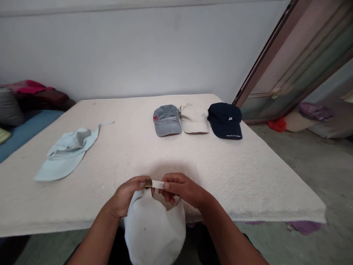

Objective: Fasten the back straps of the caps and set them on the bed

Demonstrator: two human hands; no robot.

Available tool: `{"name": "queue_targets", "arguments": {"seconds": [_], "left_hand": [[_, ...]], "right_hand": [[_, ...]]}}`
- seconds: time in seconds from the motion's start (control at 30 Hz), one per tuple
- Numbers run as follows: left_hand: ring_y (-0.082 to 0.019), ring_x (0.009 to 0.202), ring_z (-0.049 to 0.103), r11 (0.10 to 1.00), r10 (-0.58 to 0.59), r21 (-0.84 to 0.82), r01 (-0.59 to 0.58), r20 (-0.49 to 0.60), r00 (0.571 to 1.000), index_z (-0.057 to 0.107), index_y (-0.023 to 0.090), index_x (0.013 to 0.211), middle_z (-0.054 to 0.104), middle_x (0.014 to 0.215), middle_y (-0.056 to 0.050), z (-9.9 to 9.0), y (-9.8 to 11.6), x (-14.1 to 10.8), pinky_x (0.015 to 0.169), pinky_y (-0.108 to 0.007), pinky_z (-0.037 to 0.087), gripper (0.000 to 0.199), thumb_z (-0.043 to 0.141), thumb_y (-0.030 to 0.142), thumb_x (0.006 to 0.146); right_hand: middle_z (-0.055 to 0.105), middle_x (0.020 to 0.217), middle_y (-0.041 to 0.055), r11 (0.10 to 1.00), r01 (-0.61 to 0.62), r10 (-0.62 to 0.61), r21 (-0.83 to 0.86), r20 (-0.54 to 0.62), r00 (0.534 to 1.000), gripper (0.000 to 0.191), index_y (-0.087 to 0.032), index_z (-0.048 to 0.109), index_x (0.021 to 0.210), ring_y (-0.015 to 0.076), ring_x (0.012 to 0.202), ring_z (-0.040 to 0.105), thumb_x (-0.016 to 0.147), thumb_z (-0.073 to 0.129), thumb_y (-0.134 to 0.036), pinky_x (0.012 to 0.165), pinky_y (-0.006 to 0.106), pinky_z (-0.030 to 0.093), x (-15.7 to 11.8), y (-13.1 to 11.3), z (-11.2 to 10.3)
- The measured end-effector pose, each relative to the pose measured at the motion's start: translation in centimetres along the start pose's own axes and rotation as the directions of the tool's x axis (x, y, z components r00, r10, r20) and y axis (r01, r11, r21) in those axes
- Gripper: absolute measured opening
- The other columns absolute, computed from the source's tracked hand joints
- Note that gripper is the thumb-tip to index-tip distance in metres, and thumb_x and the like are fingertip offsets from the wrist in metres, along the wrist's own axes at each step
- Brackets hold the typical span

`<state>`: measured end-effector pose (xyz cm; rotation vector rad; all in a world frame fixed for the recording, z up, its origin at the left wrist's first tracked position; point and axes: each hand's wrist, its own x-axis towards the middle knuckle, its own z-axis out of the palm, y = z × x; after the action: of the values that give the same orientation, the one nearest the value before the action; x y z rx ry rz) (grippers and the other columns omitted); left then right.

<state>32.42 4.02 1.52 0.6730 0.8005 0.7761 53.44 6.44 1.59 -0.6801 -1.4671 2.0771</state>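
A white cap (pixel 156 228) hangs at the table's front edge, its back opening turned up toward the far side. My left hand (pixel 127 195) is closed on the brass buckle (pixel 148 183) at one end of its back strap. Between finger and thumb, my right hand (pixel 182 187) pinches the white strap (pixel 157 184), which runs straight from the buckle. The strap's far end is hidden by my right fingers. On the left lies a pale blue cap (pixel 67 151), tilted, with its strap stretched loose behind it.
Side by side at the back right sit a grey cap (pixel 167 120), a beige cap (pixel 194 118) and a navy cap (pixel 225 120). They rest on a table with a cream cloth (pixel 132 143). A white wall (pixel 138 55) stands behind; cushions (pixel 11 106) lie at far left.
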Motion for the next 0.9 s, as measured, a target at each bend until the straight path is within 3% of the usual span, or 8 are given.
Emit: {"name": "queue_targets", "arguments": {"seconds": [0.2, 0.33, 0.5, 0.6, 0.7, 0.9], "left_hand": [[-0.012, 0.049, 0.05, 0.998, -0.06, 0.033, 0.061, -0.043, 0.997, 0.065, 0.012, 0.07, 0.059, 0.06, -0.004, 0.5, 0.0, -0.1, 0.047, -0.022, 0.035, 0.01, 0.064, 0.021, 0.068], [-0.01, 0.053, 0.052, 0.991, -0.087, 0.089, 0.103, -0.17, 0.982, 0.066, 0.013, 0.079, 0.062, 0.063, -0.002, 0.8, -0.3, -0.1, 0.05, -0.02, 0.038, 0.017, 0.071, 0.013, 0.062], [-0.01, 0.05, 0.051, 0.997, -0.074, 0.029, 0.075, -0.032, 0.997, 0.061, 0.015, 0.077, 0.059, 0.064, -0.001, 1.0, -0.4, 0.1, 0.047, -0.02, 0.036, 0.01, 0.068, 0.017, 0.07], [-0.01, 0.05, 0.053, 0.999, -0.045, 0.012, 0.045, -0.022, 0.999, 0.061, 0.016, 0.079, 0.061, 0.065, -0.001, 0.8, -0.6, 0.3, 0.047, -0.019, 0.037, 0.011, 0.069, 0.016, 0.071], [-0.012, 0.053, 0.058, 0.998, -0.053, 0.033, 0.057, -0.094, 0.994, 0.065, 0.016, 0.086, 0.066, 0.069, -0.003, 0.5, -0.9, 0.4, 0.051, -0.021, 0.042, 0.021, 0.072, 0.015, 0.067], [-0.015, 0.062, 0.063, 0.982, -0.102, 0.132, 0.134, -0.224, 0.969, 0.066, 0.018, 0.098, 0.071, 0.078, -0.005, 0.1, -1.3, 0.3, 0.058, -0.025, 0.045, 0.037, 0.077, 0.014, 0.062]], "right_hand": [[0.046, 0.055, -0.0045, 0.997, -0.034, 0.036, 0.063, -0.041, 0.998, 0.018, -0.014, 0.057, 0.074, 0.005, 0.046, 0.037, 0.083, 0.057, -0.03, 0.045, 0.019, 0.027, -0.4, 0.3, 0.0], [0.042, 0.05, -0.0063, 0.992, -0.056, 0.059, 0.117, -0.024, 0.998, 0.017, -0.014, 0.057, 0.073, 0.0039, 0.042, 0.032, 0.081, 0.06, -0.029, 0.04, 0.019, 0.023, -0.1, 0.6, 0.3], [0.043, 0.054, -0.0071, 0.96, -0.114, 0.134, 0.257, -0.063, 0.989, 0.015, -0.016, 0.053, 0.077, 0.0025, 0.041, 0.029, 0.077, 0.063, -0.027, 0.037, 0.016, 0.018, 0.4, 0.3, 0.6], [0.042, 0.055, -0.0071, 0.951, -0.071, 0.107, 0.301, -0.106, 0.988, 0.01, -0.017, 0.054, 0.081, 0.0024, 0.04, 0.028, 0.078, 0.06, -0.025, 0.036, 0.016, 0.017, 0.6, 0.3, 0.7], [0.042, 0.06, -0.0064, 0.962, 0.009, 0.037, 0.273, -0.162, 0.986, 0.014, -0.018, 0.057, 0.09, 0.0025, 0.042, 0.032, 0.077, 0.061, -0.021, 0.037, 0.016, 0.019, 0.8, 0.6, 0.9], [0.045, 0.068, -0.0036, 0.984, 0.034, -0.014, 0.173, -0.114, 0.993, 0.015, -0.018, 0.06, 0.092, 0.0032, 0.046, 0.036, 0.081, 0.059, -0.028, 0.038, 0.016, 0.021, 0.9, 1.0, 0.9]]}}
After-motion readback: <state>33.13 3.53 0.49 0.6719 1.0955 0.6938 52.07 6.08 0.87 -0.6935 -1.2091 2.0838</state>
